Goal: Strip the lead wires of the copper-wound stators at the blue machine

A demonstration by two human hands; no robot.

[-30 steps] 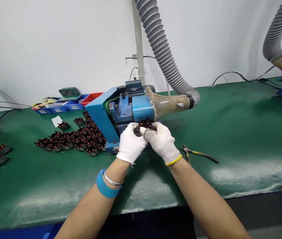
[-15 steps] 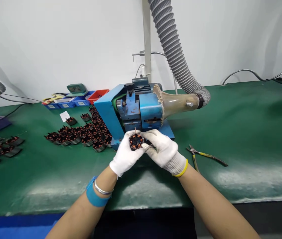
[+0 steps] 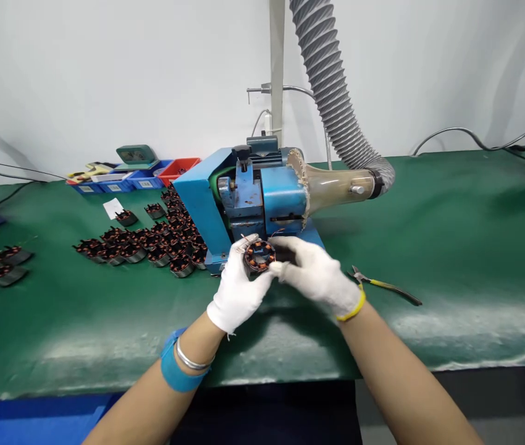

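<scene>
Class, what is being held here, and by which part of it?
A copper-wound ring: the left hand holds it by its outer left side; the right hand is at its right edge.

A plain white wall point(image 3: 174, 74) rises behind a long workbench with a glossy green covering point(image 3: 452, 247). 1 pale grey upright post point(image 3: 277, 68) stands beyond its back edge. Whitish glare streaks its front edge, and soft shadows fall on the wall at both sides. Below its front left corner shows a flat, bright blue surface point(image 3: 35, 420).
</scene>
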